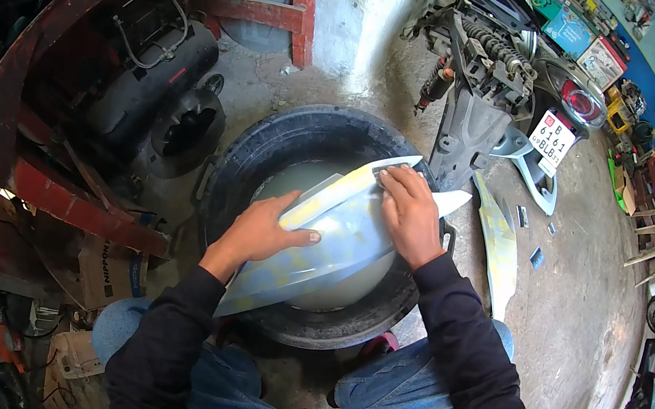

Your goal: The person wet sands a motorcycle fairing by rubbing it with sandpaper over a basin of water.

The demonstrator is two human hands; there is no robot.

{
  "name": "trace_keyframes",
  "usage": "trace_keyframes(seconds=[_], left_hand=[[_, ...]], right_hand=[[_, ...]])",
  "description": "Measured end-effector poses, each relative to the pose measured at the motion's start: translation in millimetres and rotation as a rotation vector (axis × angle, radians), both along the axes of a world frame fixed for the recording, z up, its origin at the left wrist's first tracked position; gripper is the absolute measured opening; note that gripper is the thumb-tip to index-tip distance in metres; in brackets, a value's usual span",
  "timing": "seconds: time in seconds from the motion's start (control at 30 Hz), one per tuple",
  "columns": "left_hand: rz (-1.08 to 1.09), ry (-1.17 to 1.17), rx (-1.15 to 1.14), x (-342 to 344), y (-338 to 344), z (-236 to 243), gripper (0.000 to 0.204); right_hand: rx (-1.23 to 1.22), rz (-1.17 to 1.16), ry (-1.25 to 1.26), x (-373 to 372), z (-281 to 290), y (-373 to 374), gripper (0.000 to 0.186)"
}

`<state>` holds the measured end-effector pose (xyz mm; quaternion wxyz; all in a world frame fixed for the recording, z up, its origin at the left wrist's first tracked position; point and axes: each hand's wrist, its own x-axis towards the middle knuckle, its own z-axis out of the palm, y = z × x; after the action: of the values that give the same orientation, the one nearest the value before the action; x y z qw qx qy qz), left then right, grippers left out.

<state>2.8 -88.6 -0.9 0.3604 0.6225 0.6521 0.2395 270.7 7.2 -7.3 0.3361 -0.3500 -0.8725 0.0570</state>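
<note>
A motorcycle body panel [344, 236], pale blue-white with yellowish patches, lies slanted over a large round black tub [226, 170]. Cloudy water [349, 294] shows in the tub beneath it. My left hand [264, 231] grips the panel's left side, thumb on the upper face and the other fingers partly hidden past the edge. Near the panel's far right end, my right hand [410, 215] presses bent, close-set fingers against its upper edge. Whatever may be under those fingertips is hidden.
Right of the tub, another similar panel [499, 252] lies on the concrete floor beside small blue pieces [536, 258]. A partly stripped motorcycle [482, 101] stands at the back right. Left are a black tank [149, 86] and a red frame [87, 210].
</note>
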Motion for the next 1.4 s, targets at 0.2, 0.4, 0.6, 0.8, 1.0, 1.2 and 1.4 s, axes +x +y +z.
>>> trace_keyframes(seconds=[0.2, 0.4, 0.6, 0.8, 1.0, 1.2, 1.4], left_hand=[[0.027, 0.002, -0.032, -0.5, 2.3, 4.1, 0.096], [0.023, -0.061, -0.075, -3.2, 5.0, 7.9, 0.087], [0.028, -0.09, -0.086, -3.7, 6.2, 10.3, 0.083], [0.05, -0.04, -0.068, -7.6, 6.4, 1.3, 0.088], [0.048, -0.02, -0.087, -1.0, 4.5, 9.4, 0.094], [0.022, -0.043, -0.084, 0.2, 7.0, 10.1, 0.091], [0.038, 0.002, -0.072, 0.7, 4.2, 10.3, 0.091]], right_hand=[[0.027, 0.087, -0.011, -9.2, 2.4, -2.6, 0.041], [0.019, 0.217, -0.032, -25.7, 2.2, -1.3, 0.035], [0.03, 0.184, -0.025, -33.2, 0.1, -6.6, 0.03], [0.115, 0.161, 0.039, -33.1, -6.4, -0.4, 0.028], [0.035, 0.058, 0.015, -20.8, -7.6, 16.2, 0.033], [0.088, -0.023, -0.058, -20.6, 0.2, 21.2, 0.036], [0.077, 0.013, -0.05, -23.4, -12.4, 8.7, 0.035]])
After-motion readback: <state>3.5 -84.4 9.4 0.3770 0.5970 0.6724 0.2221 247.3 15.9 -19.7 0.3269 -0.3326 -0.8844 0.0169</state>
